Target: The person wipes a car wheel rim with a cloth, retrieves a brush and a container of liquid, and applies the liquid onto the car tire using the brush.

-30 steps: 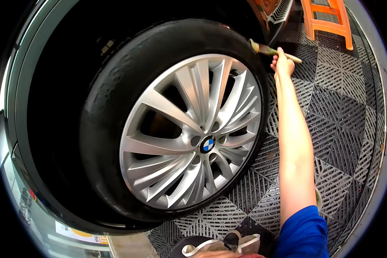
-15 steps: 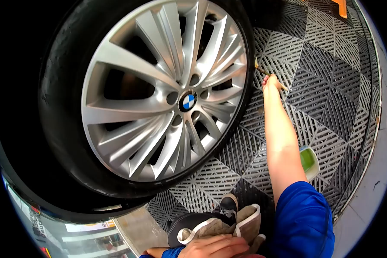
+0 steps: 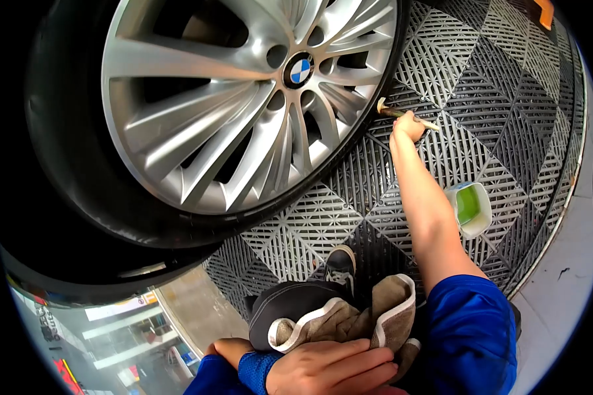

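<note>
My right hand [image 3: 408,125] reaches forward over the floor, closed round the handle of a slim brush [image 3: 428,124]. Its pale bristle end points left, close to the lower right edge of the black tire [image 3: 207,230]. A silver multi-spoke wheel rim [image 3: 171,59] with a blue-and-white centre cap fills the upper left. Low in the view, my left hand [image 3: 333,368] lies over a bunched brown towel [image 3: 336,322] with white edging. Its fingers are curved onto the cloth and the thumb is hidden.
A white tub [image 3: 484,214] holding green liquid stands just right of my right forearm. Slatted grey and black floor tiles [image 3: 494,125] spread under the wheel. A dark shoe [image 3: 340,266] is below, and an orange object [image 3: 545,13] sits at the top right.
The view has shifted, so the wheel sits higher and the tub shows fully. My right hand and the brush have come down along the tire's edge; more of the brush shows. The towel stands up more.
</note>
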Available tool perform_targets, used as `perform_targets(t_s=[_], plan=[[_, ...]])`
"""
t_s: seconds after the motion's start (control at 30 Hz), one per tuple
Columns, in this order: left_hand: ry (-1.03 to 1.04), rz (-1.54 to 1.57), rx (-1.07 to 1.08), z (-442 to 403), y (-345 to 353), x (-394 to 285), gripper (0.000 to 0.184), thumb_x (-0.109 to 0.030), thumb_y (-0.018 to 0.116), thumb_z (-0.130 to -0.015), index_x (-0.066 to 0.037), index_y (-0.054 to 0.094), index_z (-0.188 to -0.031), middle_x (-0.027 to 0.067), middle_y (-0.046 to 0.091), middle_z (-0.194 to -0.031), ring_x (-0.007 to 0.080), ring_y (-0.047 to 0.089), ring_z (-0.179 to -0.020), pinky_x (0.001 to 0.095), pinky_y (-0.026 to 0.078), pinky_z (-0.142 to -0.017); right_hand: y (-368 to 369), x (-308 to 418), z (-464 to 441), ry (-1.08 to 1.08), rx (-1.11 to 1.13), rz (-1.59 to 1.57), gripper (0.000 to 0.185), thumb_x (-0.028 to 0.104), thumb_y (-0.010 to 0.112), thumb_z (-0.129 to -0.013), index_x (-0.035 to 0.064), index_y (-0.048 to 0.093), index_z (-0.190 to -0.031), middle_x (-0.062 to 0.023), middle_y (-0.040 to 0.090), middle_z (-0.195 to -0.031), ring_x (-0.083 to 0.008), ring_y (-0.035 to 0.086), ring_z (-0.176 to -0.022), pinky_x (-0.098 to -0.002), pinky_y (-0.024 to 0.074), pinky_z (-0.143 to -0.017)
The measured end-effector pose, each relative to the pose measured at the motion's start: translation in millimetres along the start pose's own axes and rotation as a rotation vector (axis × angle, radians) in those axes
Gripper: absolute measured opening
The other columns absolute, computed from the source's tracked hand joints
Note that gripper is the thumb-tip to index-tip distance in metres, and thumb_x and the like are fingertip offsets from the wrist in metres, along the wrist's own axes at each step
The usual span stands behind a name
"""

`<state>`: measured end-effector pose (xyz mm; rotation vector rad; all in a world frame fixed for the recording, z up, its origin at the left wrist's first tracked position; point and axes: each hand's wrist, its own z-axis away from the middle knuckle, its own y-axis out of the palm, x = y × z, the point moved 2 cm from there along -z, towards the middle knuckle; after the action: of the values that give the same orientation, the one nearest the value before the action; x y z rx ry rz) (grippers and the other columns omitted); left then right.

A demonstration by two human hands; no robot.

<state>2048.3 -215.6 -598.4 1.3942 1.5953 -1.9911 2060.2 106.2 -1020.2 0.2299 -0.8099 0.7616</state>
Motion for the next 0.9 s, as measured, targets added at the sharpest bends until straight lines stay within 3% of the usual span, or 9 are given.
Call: perform_targets(t_s=[0.03, 0.13, 0.23, 0.3, 0.4, 0.6, 0.77, 0.83, 0.9], plan=[[-0.005, 0.007, -0.014, -0.1, -1.3, -0.5, 0.034, -0.02, 0.068, -0.083, -0.001, 0.069, -0.11, 0.0175, 0.066, -0.115, 0.0344, 0.066, -0.096, 0.0372, 0.056, -0.08, -3.3, -13.4, -1.8, -0.078, 0.041, 0.015, 0.03, 0.019, 0.062, -0.086, -0.0108, 0.063, -0.09, -0.0211, 0.067, -0.071, -0.0295, 0.063, -0.053, -0.0383, 0.051, -0.052], [0.013, -0.037, 0.004, 2.1, 3.7, -2.7, 0.033, -0.02, 0.071, -0.081, -0.004, 0.07, -0.109, 0.015, 0.067, -0.112, 0.0314, 0.067, -0.095, 0.034, 0.056, -0.072, -17.3, -52.1, 13.5, -0.001, 0.058, -0.05, 0.029, 0.018, 0.064, -0.086, -0.0103, 0.061, -0.093, -0.0183, 0.066, -0.071, -0.0255, 0.061, -0.05, -0.0366, 0.0471, -0.044], [0.054, -0.133, -0.352, 5.9, 20.3, -5.0, 0.031, -0.02, 0.072, -0.079, -0.005, 0.07, -0.106, 0.0129, 0.067, -0.109, 0.0286, 0.067, -0.092, 0.0317, 0.055, -0.067, -38.7, -74.3, 43.7, 0.09, 0.153, -0.106, 0.02, 0.015, 0.062, -0.09, -0.0043, 0.058, -0.089, -0.0121, 0.061, -0.065, -0.0186, 0.053, -0.043, -0.0321, 0.0431, -0.039], [0.01, -0.083, -0.318, 5.2, 19.7, -6.9, 0.027, -0.019, 0.07, -0.079, -0.005, 0.07, -0.103, 0.011, 0.067, -0.106, 0.0254, 0.066, -0.09, 0.0297, 0.052, -0.063, -55.4, -84.7, 64.2, 0.127, 0.21, -0.06, 0.018, 0.015, 0.062, -0.091, -0.002, 0.056, -0.088, -0.0107, 0.06, -0.063, -0.0167, 0.053, -0.043, -0.031, 0.0423, -0.038], [0.026, -0.101, -0.345, 7.8, 21.4, -9.6, 0.023, -0.018, 0.065, -0.081, -0.006, 0.069, -0.1, 0.0091, 0.065, -0.104, 0.0216, 0.064, -0.087, 0.0274, 0.048, -0.058, -70.8, -109.6, 90.4, 0.297, 0.258, -0.036, 0.017, 0.016, 0.061, -0.092, 0.0012, 0.052, -0.088, -0.0076, 0.055, -0.058, -0.0132, 0.052, -0.043, -0.027, 0.0409, -0.037], [0.023, -0.029, -0.338, 11.7, 28.4, -12.8, 0.028, -0.021, 0.054, -0.083, -0.005, 0.064, -0.104, 0.007, 0.06, -0.104, 0.0174, 0.057, -0.083, 0.0273, 0.042, -0.053, -108.7, -158.4, 153.6, 0.97, 0.361, -0.006, 0.025, 0.021, 0.039, -0.102, 0.0063, 0.049, -0.085, -0.0017, 0.054, -0.057, -0.0094, 0.052, -0.046, -0.0205, 0.0434, -0.041], [0.01, 0.007, -0.364, 12.3, 32.3, -14.0, 0.024, -0.022, 0.051, -0.086, -0.006, 0.061, -0.099, 0.0054, 0.053, -0.094, 0.0174, 0.052, -0.077, 0.0285, 0.042, -0.051, -136.3, -155.4, 212.3, 1.164, 0.507, 0.067, 0.028, 0.014, 0.035, -0.096, 0.005, 0.048, -0.072, -0.002, 0.052, -0.056, -0.0107, 0.049, -0.043, -0.0221, 0.0455, -0.044], [0.004, 0.074, -0.238, 10.4, 28.8, -15.1, 0.021, -0.023, 0.05, -0.088, -0.006, 0.059, -0.096, 0.0055, 0.049, -0.089, 0.0183, 0.051, -0.075, 0.0287, 0.043, -0.051, -144.8, -147.5, 233.2, 1.238, 0.529, 0.097, 0.026, 0.014, 0.041, -0.096, 0.0041, 0.05, -0.073, -0.0028, 0.054, -0.058, -0.0121, 0.049, -0.044, -0.0225, 0.0457, -0.044], [0.018, 0.102, -0.255, 8.5, 31.1, -15.0, 0.02, -0.023, 0.049, -0.089, -0.006, 0.058, -0.094, 0.0058, 0.048, -0.088, 0.0188, 0.05, -0.074, 0.0291, 0.044, -0.051, -154.7, -138.6, 246.5, 1.268, 0.659, 0.117, 0.024, 0.015, 0.046, -0.096, 0.0028, 0.051, -0.076, -0.0041, 0.056, -0.061, -0.0132, 0.051, -0.048, -0.0239, 0.0476, -0.047]])
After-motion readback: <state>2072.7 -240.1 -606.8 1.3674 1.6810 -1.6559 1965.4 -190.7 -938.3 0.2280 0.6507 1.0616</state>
